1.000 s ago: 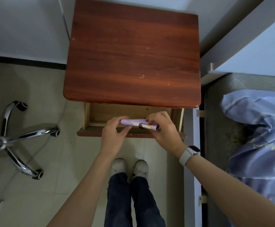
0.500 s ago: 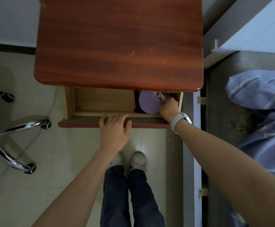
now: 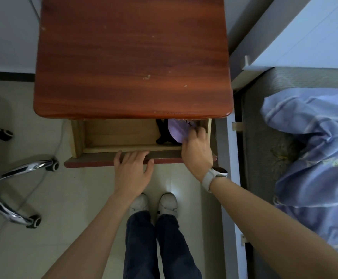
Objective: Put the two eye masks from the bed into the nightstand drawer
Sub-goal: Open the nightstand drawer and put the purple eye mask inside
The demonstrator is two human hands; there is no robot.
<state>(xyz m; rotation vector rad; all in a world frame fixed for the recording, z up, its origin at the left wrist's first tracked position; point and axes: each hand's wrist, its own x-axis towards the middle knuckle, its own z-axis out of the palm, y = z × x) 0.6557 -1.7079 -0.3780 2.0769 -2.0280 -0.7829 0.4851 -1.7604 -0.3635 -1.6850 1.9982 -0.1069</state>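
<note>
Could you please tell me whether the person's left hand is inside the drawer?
No, the left hand rests flat on the drawer's front edge, outside it.

Right hand [image 3: 196, 153] on purple eye mask [image 3: 177, 131] in drawer [image 3: 107, 159].

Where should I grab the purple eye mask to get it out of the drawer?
Pinch the purple eye mask by its rounded left edge, reaching down from above. The nightstand top covers its back, and the right hand covers its right side.
</note>
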